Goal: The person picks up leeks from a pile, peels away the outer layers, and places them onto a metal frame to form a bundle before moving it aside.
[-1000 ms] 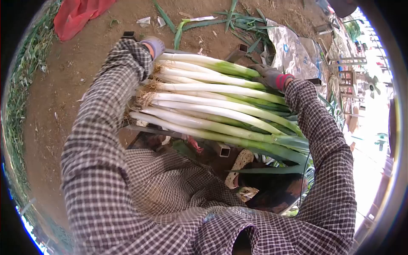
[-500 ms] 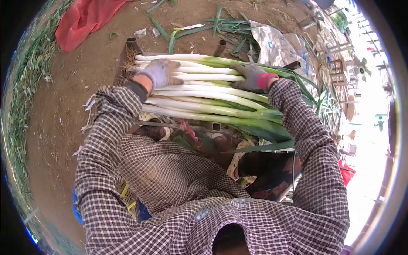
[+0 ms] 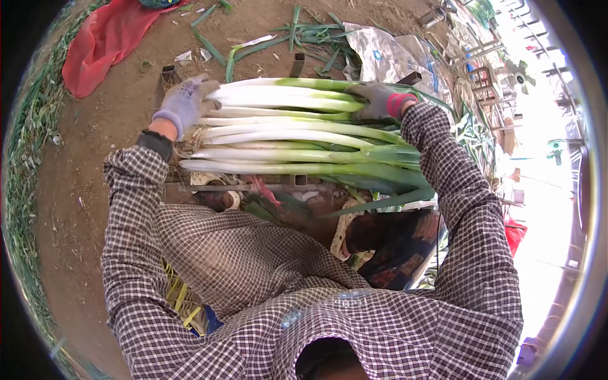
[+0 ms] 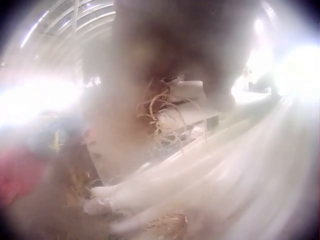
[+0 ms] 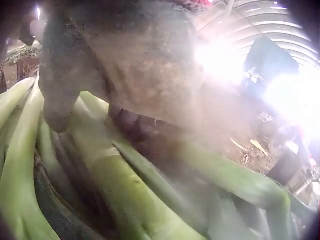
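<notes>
Long leeks [image 3: 285, 136] lie side by side, white root ends on the left, green parts on the right. My gloved left hand [image 3: 185, 104] grips the root ends of the upper leeks in the head view. Its blurred glove [image 4: 175, 45] fills the top of the left wrist view, with stringy roots [image 4: 161, 112] showing below it. My gloved right hand [image 3: 379, 101], with a pink cuff, holds the upper leeks where white turns green. In the right wrist view its fingers [image 5: 60, 85] bend down over a thick green stalk [image 5: 127, 185].
Dark metal posts [image 3: 297, 64] of the stand rise behind the leeks. A square tube end [image 3: 300, 180] shows in front, near my feet. Beyond lie a silvery sack [image 3: 383, 54], loose green leaves [image 3: 316, 39] and a red cloth [image 3: 104, 47] on bare soil.
Since half a second ago my left hand has moved left, from the white stems to the root ends. My right hand stays around the upper leeks. The whole head view has shifted slightly.
</notes>
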Demonstrator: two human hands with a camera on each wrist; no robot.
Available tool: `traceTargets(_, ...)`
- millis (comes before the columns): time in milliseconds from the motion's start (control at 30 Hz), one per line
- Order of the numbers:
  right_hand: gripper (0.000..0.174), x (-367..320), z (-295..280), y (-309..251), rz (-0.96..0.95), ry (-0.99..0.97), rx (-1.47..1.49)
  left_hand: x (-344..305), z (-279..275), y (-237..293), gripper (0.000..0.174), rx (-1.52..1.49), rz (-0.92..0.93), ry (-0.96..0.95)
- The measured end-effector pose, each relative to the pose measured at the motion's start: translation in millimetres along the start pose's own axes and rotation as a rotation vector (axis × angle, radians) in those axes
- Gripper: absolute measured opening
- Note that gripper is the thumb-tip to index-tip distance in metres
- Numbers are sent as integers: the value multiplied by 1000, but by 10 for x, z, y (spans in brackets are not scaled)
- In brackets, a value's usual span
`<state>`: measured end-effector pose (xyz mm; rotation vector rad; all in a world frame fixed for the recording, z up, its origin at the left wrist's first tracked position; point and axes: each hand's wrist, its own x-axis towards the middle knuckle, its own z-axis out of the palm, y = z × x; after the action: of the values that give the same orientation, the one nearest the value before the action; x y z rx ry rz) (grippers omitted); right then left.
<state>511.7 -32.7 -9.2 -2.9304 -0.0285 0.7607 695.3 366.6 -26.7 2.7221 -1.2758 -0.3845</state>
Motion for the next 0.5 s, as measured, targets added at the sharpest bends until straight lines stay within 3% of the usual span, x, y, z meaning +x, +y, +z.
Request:
traceTargets(100, 64, 115, 34, -47, 2, 90, -84, 191, 83, -139, 48, 149, -33, 29)
traceTargets(133, 63, 168, -5, -140, 21, 81, -93, 218, 44, -125, 51, 173, -91, -51)
traceTargets(233, 51, 300, 63, -282, 74, 137, -145, 329, 339, -209, 54, 408, -95, 131)
traceTargets(333, 43, 473, 225, -265, 85, 176, -223, 490, 630, -224, 60, 204, 52, 142)
traceTargets(433, 38, 507, 107, -353, 75, 55, -273, 555, 704, -164, 66, 4, -12, -61)
traceTargets(500, 39, 542, 56, -393, 51, -16, -319, 581, 612, -90, 68, 106, -9, -82)
